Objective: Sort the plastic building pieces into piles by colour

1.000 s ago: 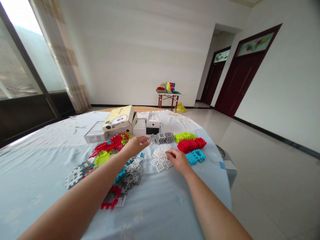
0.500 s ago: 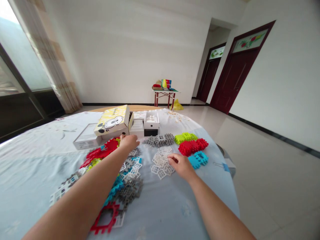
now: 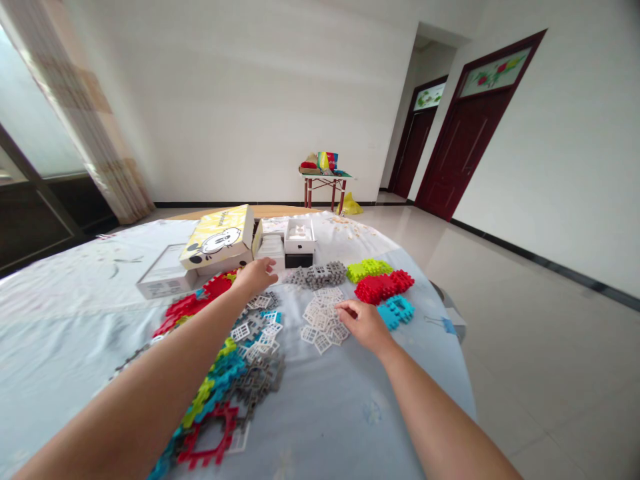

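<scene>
Looks like sorting toothed plastic tiles by colour. The left hand reaches over the mixed heap, fingers loosely spread, grip holding nothing I can see. The right hand rests flat on the white lattice tiles; sorted piles lie beyond. Next needs a pinch on one thin tile.
</scene>
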`<state>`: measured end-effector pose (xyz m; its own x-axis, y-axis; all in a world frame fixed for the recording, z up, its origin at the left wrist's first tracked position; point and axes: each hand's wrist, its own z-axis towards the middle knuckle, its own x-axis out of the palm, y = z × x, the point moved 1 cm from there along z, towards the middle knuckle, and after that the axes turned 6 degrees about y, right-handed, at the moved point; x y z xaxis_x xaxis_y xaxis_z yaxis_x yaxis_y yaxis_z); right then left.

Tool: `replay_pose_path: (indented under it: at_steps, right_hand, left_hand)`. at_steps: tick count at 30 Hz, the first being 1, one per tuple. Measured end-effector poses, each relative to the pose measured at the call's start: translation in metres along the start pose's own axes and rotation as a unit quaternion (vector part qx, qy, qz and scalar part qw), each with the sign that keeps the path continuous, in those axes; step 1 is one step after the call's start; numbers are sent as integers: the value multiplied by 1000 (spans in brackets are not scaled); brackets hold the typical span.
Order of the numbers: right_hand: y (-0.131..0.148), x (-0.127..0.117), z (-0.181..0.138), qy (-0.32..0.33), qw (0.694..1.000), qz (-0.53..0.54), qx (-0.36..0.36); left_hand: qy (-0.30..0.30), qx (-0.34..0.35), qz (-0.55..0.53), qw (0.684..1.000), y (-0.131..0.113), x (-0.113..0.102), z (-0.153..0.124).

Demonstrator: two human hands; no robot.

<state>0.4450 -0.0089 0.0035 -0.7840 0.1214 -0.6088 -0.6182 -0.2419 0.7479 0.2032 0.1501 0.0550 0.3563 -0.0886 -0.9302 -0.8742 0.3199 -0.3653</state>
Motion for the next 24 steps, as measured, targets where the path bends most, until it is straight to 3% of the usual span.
replay_pose_path:
  at_steps: [6, 9, 17, 24]
  right_hand:
    - [-2, 0, 0, 1, 1000, -18, -6]
    - [-2, -1, 0, -2, 1000, -15, -9]
    - [1, -3, 0, -13, 1000, -4, -21]
    - [3, 0, 0, -5, 999, -6, -31]
  left_hand:
    - [40, 106, -97, 989, -34, -6, -27]
    - [55, 122, -99, 986, -38, -7, -32]
    - [20, -4, 69, 997, -2, -9, -54]
    - [25, -33, 167, 985, -3, 10, -61]
